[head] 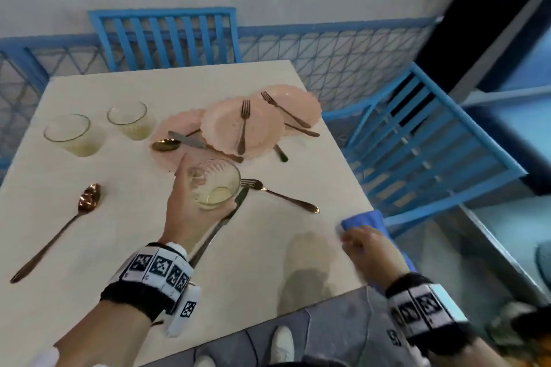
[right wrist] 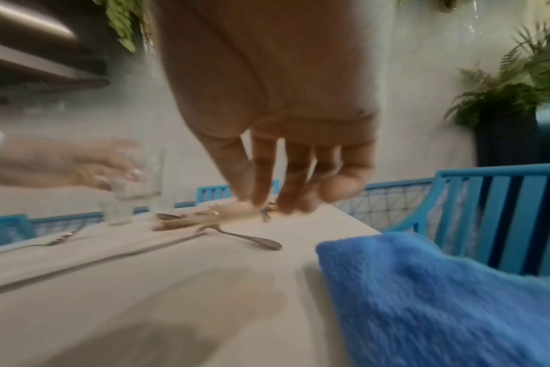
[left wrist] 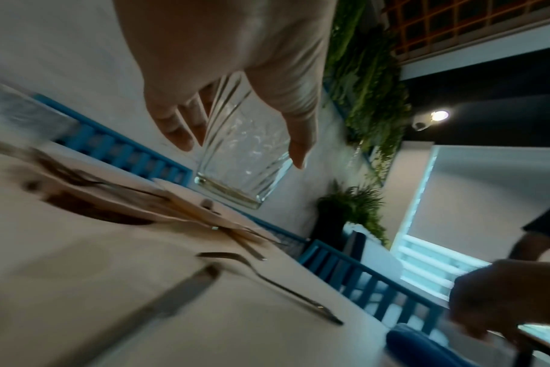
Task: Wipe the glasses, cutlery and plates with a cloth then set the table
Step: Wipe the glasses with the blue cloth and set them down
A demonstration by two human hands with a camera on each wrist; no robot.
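Note:
My left hand [head: 205,185] grips a ribbed clear glass [head: 216,185] and holds it, tilted, above the white table [head: 119,262]. The left wrist view shows thumb and fingers wrapped round the glass [left wrist: 245,154], well off the tabletop. My right hand [head: 357,243] hovers at the table's right edge over a blue cloth [head: 369,219]; its fingers [right wrist: 267,178] hang loosely and hold nothing, with the cloth [right wrist: 440,298] lying below them. Three pink plates [head: 241,125] overlap at the far right, with forks and a knife on them.
Two more glasses [head: 74,134] [head: 131,119] stand at the far left. A spoon [head: 59,232] lies front left; a knife [head: 220,223] and a fork [head: 280,195] lie below the held glass. Blue slatted chairs [head: 167,36] [head: 426,152] flank the table.

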